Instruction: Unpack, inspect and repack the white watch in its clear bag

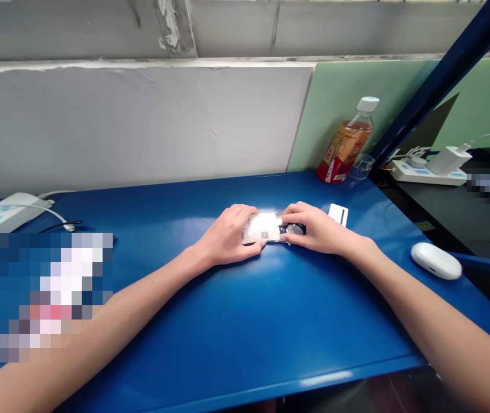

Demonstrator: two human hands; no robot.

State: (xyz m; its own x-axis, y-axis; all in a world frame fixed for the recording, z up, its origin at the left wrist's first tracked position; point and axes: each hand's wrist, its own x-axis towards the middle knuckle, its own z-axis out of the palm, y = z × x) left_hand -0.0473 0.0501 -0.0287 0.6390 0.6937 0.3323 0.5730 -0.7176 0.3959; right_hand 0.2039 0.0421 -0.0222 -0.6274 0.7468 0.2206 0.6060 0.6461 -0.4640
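Note:
A small clear plastic packet with a white printed label lies low over the blue table, between my two hands. My left hand grips its left end, thumb along the near edge and fingers over the far side. At the other end, my right hand is closed with thumb and fingers around a dark, shiny part. Whether that part is inside the packet or apart from it, I cannot tell. Just behind my right wrist lies a white card with a dark stripe.
A drink bottle leans at the back right beside a clear plastic cup. A white earbud case sits near the right edge. Power strips with cables lie left and far right. A blurred flat object is by my left forearm.

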